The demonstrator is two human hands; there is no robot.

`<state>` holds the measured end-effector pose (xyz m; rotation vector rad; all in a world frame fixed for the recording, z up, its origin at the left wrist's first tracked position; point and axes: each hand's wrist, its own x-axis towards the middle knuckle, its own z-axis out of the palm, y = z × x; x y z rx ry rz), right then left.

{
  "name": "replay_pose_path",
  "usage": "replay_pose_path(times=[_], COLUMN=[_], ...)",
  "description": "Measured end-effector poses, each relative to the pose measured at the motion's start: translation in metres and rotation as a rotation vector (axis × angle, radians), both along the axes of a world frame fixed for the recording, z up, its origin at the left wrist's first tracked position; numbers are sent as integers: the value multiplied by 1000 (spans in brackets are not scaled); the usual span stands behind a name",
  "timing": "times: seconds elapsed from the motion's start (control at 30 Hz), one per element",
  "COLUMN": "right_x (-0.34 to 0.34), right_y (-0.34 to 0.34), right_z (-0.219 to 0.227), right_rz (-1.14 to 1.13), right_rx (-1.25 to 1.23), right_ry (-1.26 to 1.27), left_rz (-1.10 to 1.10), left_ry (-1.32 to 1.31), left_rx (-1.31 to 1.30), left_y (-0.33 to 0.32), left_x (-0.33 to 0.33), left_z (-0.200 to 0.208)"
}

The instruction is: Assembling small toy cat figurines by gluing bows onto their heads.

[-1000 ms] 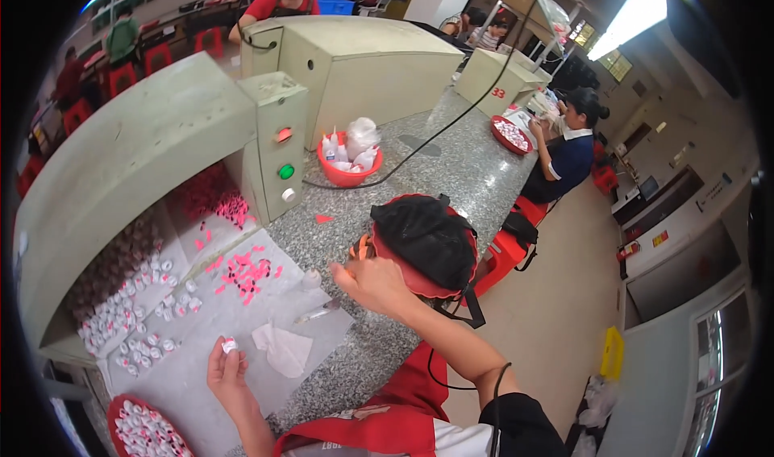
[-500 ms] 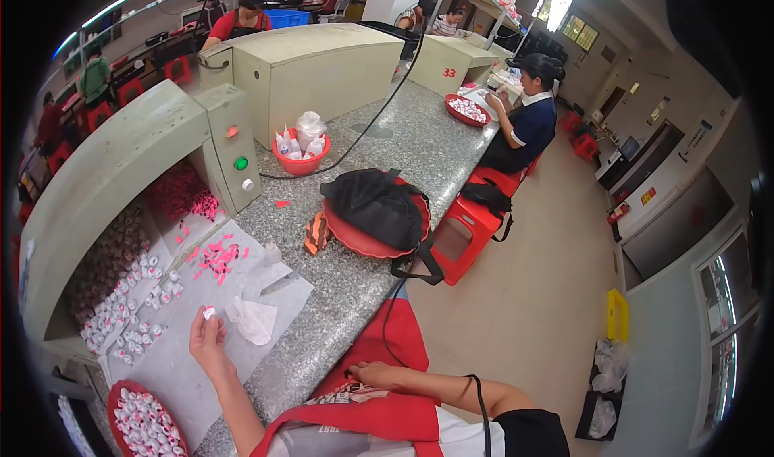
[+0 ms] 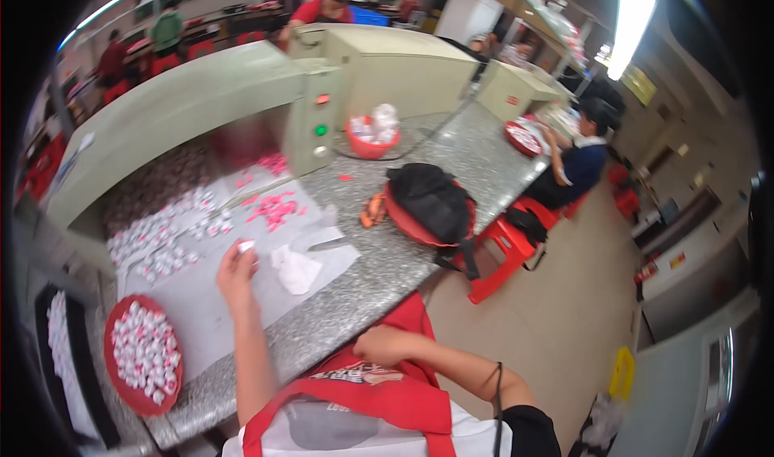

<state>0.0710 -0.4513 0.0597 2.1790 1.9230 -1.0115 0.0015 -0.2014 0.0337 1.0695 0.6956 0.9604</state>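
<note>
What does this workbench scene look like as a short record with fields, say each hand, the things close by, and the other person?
left hand: raised over the grey sheet, a small white piece pinched in its fingers
right hand: resting at the red apron, holding nothing visible
near left hand: crumpled white wrapper, loose pink pieces
red tray: lower left, full of wrapped white pieces
black bag: on the granite counter
red bowl: by the green machine
co-worker: seated farther along the counter
</note>
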Motion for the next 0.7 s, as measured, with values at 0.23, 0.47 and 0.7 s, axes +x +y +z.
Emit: replay_pose_path(times=[0.23, 0.47, 0.7], right_x=[144, 166, 146], right_y=[27, 121, 157], right_z=[0, -44, -37], right_rz=[-965, -884, -789], right_rx=[668, 818, 1031], right_ry=[292, 184, 914], left_rz=[-90, -327, -125], left_ry=[-40, 162, -106], left_rx=[-26, 95, 4], left_y=[-27, -29, -15], left_x=[10, 23, 8], left_z=[6, -25, 43])
